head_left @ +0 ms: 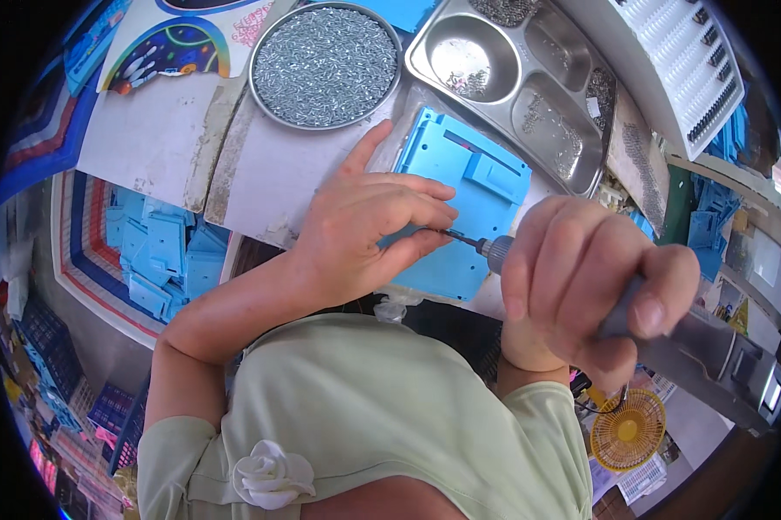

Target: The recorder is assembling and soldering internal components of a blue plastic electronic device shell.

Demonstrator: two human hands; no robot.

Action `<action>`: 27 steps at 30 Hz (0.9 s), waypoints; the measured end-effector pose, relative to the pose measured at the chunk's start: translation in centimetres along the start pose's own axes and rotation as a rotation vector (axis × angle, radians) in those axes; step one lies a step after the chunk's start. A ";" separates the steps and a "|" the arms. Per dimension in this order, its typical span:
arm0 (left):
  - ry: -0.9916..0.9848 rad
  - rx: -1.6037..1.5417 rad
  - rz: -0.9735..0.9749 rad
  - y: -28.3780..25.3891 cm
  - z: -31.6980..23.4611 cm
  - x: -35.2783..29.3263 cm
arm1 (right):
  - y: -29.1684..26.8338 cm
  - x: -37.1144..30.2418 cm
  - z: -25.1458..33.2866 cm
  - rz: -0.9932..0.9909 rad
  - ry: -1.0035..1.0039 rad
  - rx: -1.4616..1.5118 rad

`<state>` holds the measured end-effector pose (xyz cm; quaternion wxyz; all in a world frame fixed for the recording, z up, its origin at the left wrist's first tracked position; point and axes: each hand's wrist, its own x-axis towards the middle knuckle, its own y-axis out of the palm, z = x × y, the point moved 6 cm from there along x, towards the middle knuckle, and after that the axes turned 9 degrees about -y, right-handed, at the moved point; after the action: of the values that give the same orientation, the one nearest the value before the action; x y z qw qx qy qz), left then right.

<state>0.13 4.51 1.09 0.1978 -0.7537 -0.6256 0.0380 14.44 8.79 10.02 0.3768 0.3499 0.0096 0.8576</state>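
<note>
Blue plastic panel [460,208] lies mid-bench; my left hand [369,225] pinches what looks like a screw at its near edge, my right hand [585,286] clenched round the electric screwdriver [685,347], bit meeting it, not yet sunk.

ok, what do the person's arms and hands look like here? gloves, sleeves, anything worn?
Both hands are bare: no gloves, and no rings or watch that I can see on the left hand or the right hand. The forearms are uncovered too. Short pale green sleeves end above the elbows, part of a top with a white fabric flower.
</note>
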 end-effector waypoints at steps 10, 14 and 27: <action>-0.084 -0.096 -0.025 -1.1 0.4 -1.4 | 0.7 1.0 -1.0 -0.041 0.003 -0.039; 0.003 0.308 -0.138 -3.2 1.0 -0.2 | -1.7 2.6 -2.6 -0.099 -0.117 -0.221; 0.165 0.310 -0.130 -0.3 0.7 -1.5 | -4.3 3.0 -7.7 -0.176 -0.171 -0.214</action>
<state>-0.73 3.32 0.24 0.3642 -0.6727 -0.6414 0.0589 11.06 15.76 4.79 0.4850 0.3773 -0.0834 0.7845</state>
